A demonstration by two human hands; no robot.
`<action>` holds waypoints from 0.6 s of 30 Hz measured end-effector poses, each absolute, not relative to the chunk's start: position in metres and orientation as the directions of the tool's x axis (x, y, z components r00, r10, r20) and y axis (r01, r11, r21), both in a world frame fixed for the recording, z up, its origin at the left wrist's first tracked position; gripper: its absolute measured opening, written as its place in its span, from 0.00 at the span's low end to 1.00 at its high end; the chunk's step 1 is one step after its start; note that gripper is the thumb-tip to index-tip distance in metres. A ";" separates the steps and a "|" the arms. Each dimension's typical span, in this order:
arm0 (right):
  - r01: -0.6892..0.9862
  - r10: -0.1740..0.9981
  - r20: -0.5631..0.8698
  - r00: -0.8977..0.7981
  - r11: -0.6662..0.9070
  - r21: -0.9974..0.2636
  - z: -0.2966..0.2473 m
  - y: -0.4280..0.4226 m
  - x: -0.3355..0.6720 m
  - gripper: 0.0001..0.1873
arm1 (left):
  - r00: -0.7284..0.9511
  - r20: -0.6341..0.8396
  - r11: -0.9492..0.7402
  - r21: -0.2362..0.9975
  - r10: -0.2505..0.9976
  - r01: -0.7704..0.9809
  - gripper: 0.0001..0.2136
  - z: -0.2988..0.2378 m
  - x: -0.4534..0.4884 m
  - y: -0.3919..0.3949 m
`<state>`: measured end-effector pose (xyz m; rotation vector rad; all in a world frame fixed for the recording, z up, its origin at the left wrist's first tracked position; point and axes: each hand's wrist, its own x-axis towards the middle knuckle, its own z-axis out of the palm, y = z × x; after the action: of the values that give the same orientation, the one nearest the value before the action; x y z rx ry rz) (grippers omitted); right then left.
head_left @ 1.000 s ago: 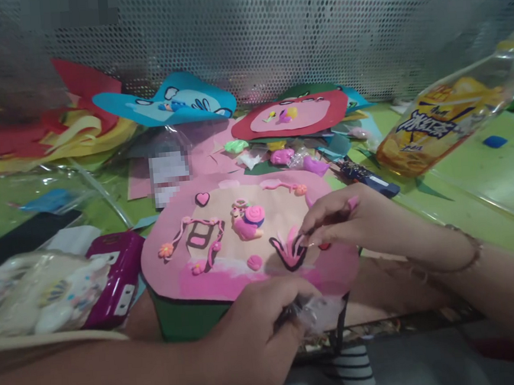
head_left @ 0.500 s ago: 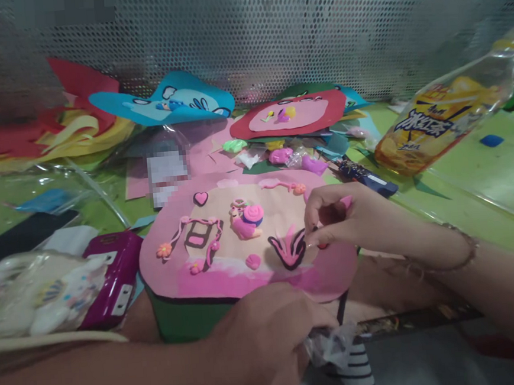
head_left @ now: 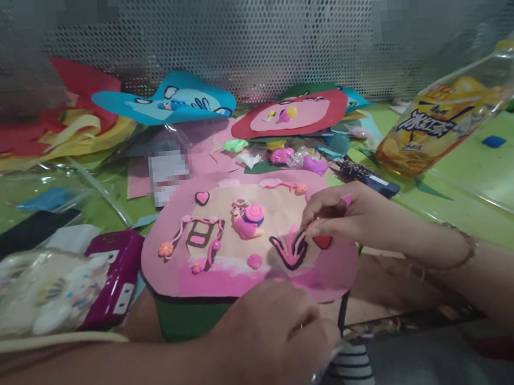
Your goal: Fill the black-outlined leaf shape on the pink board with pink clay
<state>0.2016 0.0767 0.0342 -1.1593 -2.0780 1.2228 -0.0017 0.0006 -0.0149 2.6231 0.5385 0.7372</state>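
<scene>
Pink-and-black V-shaped decoration (head_left: 291,254) meets the right hand (head_left: 359,220), fingertips nearly together, grip unclear; the left hand (head_left: 279,336) curls around clear crumpled plastic (head_left: 317,379).

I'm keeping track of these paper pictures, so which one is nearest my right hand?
The pink picture, in front: your right hand is over its right side, while the blue picture and red picture lie further back.

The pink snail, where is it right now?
In the head view, the pink snail is near the middle of the pink-edged card, left of the right hand, with the leafy pink shape at its lower right.
</scene>
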 end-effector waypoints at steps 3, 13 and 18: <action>0.413 0.828 0.016 -0.560 0.296 -0.861 0.033 0.078 0.203 0.14 | 0.835 0.318 -0.874 0.351 0.449 0.336 0.10 -0.015 -0.003 0.000; 0.374 0.860 -0.054 -0.507 0.163 -0.913 0.031 0.082 0.201 0.08 | 0.851 0.081 -0.826 0.306 0.518 0.474 0.12 -0.001 -0.002 -0.008; 0.308 0.863 -0.137 -0.487 0.022 -0.951 0.029 0.083 0.202 0.12 | 0.854 0.080 -0.828 0.306 0.514 0.470 0.12 -0.002 -0.002 -0.006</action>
<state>0.2022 0.0830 0.0288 -1.1897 -1.8146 1.4800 -0.0024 -0.0060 -0.0019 2.7544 0.7460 0.2304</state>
